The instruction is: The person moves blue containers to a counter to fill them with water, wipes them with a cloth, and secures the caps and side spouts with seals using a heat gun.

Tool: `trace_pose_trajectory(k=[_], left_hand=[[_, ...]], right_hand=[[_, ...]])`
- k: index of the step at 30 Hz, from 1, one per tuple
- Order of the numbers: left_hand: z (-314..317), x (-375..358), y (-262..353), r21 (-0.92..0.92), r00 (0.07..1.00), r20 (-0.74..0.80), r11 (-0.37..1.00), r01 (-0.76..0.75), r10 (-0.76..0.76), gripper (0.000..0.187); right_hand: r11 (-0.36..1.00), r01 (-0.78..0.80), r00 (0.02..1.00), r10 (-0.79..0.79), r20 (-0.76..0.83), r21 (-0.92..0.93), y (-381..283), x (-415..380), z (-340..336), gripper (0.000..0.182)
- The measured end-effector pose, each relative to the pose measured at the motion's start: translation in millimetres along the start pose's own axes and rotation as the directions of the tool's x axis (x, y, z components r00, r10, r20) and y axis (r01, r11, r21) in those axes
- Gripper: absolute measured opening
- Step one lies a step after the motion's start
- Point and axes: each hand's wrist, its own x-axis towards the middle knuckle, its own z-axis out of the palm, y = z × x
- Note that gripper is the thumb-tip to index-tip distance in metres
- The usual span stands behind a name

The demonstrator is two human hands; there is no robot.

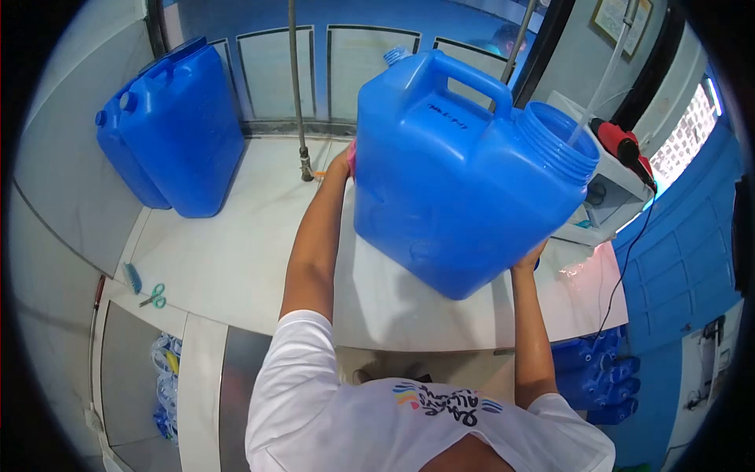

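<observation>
A large blue jug (448, 173) with a top handle and a wide uncapped mouth (558, 141) stands tilted in front of me, over the white counter (252, 236). My left hand (344, 163) is at its left side, with something pink between the hand and the jug; the fingers are mostly hidden. Against the jug's lower right side rests my right hand (530, 258), its fingers largely out of sight behind the jug. A thin, pale tube (602, 86) reaches down into the wide mouth.
Two blue jugs (185, 134) stand at the back left. Green scissors (155, 296) and a brush (132, 278) lie at the left edge. A metal pipe (297, 86) rises behind the counter. A red-and-black tool (621, 147) with a cord sits at right, above blue containers (594, 374).
</observation>
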Motion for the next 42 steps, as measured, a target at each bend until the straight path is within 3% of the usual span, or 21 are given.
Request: trace_pose_trajectory(k=[1, 3, 5, 7, 10, 11, 12, 15, 19, 21, 24, 27, 28, 31, 33, 34, 36, 37, 39, 40, 42], left_hand=[[5.5, 1.8, -7.8, 0.078, 0.986, -0.167, 0.997, 0.019, -0.006, 0.053], [1.8, -9.2, -33.2, 0.197, 0.998, -0.061, 0.980, 0.016, -0.004, 0.058], [11.7, -36.0, -43.3, 0.066, 0.989, -0.143, 0.997, 0.038, -0.029, 0.053], [22.2, -55.9, -62.3, -0.068, 0.971, -0.230, 0.997, 0.046, -0.061, 0.047], [20.8, -58.5, -118.5, -0.244, 0.921, -0.359, 0.937, -0.250, 0.152, 0.044], [20.9, -45.8, -151.4, 0.307, 0.586, -0.611, 0.842, -0.444, 0.532, 0.040], [30.3, -35.5, -173.4, 0.792, 0.131, -0.509, 0.522, -0.316, 0.851, 0.036], [141.3, -70.7, -190.6, 0.921, 0.044, -0.384, 0.386, -0.058, 0.922, 0.028], [246.9, -97.5, -241.5, 0.938, 0.446, -0.312, 0.348, 0.001, 0.839, 0.037], [297.2, -89.3, -251.9, 0.932, 0.180, -0.344, 0.359, -0.055, 0.921, 0.047], [245.0, -68.2, -286.2, 0.880, 0.134, -0.453, 0.466, -0.087, 0.881, 0.051], [276.0, -79.0, -237.2, 0.694, 0.147, -0.651, 0.662, -0.283, 0.745, 0.050], [292.6, -79.6, -229.4, 0.656, 0.173, -0.662, 0.675, -0.337, 0.730, 0.050], [353.1, -62.3, -245.8, 0.862, 0.065, -0.480, 0.484, -0.151, 0.875, 0.055], [390.2, -51.5, -244.0, 0.958, -0.043, -0.229, 0.233, 0.169, 0.973, 0.061], [394.4, -47.1, -244.5, 0.959, -0.034, -0.218, 0.220, 0.176, 0.975, 0.061], [404.2, -38.1, -240.5, 0.831, 0.238, -0.158, -0.001, 0.556, 0.958, 0.067], [411.5, -32.1, -238.9, 0.829, 0.236, -0.145, -0.012, 0.560, 0.961, 0.067], [443.2, -32.2, -221.6, 0.846, 0.467, -0.128, -0.150, 0.512, 0.875, 0.066], [451.8, -34.4, -214.5, 0.935, 0.510, -0.040, -0.147, 0.322, 0.859, 0.056], [444.1, -34.8, -210.4, 0.979, 0.485, 0.018, -0.113, 0.168, 0.874, 0.052]], right_hand=[[0.999, 0.002, 1.000, -0.003, 0.020, 0.032, 7.3, 1.7, -9.8, 0.045], [0.999, -0.020, 0.999, 0.018, 0.036, 0.047, 9.4, 0.6, -23.0, 0.044], [0.867, 0.195, 0.980, -0.158, 0.118, -0.458, 16.1, 0.1, -29.6, 0.044], [0.895, 0.167, 0.986, -0.152, 0.070, -0.413, -0.2, -8.8, -1.4, 0.042], [0.970, 0.073, 0.997, -0.063, 0.048, -0.232, -18.2, -11.4, 18.5, 0.041], [0.994, -0.006, 0.997, 0.015, 0.074, -0.111, -21.1, -11.5, 19.0, 0.042], [0.994, -0.018, 0.996, 0.027, 0.084, -0.106, -24.2, -11.3, 20.7, 0.042], [0.985, -0.064, 0.993, 0.080, 0.092, -0.159, -23.9, -5.8, 24.4, 0.049], [0.993, -0.089, 0.984, 0.076, 0.160, 0.076, -39.7, -4.3, 37.5, 0.056], [0.995, -0.066, 0.973, 0.047, 0.224, 0.078, -50.6, -6.5, 39.0, 0.058], [0.998, -0.022, 0.944, 0.003, 0.330, 0.055, -61.5, 6.1, 12.4, 0.056], [0.980, -0.145, 0.873, 0.062, 0.483, 0.136, -81.5, 19.9, -11.7, 0.053], [0.998, -0.052, 0.854, 0.056, 0.517, -0.022, -87.3, 21.3, -24.0, 0.052], [0.909, 0.334, 0.790, -0.125, 0.600, -0.250, -111.7, 6.3, -62.9, 0.039], [0.880, 0.409, 0.736, -0.163, 0.657, -0.240, -117.5, -8.1, -88.1, 0.035], [0.937, 0.286, 0.692, -0.056, 0.719, -0.202, -118.6, -13.1, -94.4, 0.032], [0.981, 0.092, 0.606, 0.083, 0.791, -0.173, -109.6, -5.7, -105.4, 0.041], [0.983, 0.093, 0.610, 0.071, 0.789, -0.160, -104.1, 0.8, -104.0, 0.041], [0.910, -0.402, 0.657, 0.210, 0.724, 0.101, -98.3, 12.9, -94.8, 0.057], [0.782, -0.591, 0.535, 0.193, 0.823, 0.200, -98.3, 19.6, -93.3, 0.064], [0.808, -0.556, 0.550, 0.184, 0.814, 0.193, -95.3, 20.5, -84.0, 0.064]])
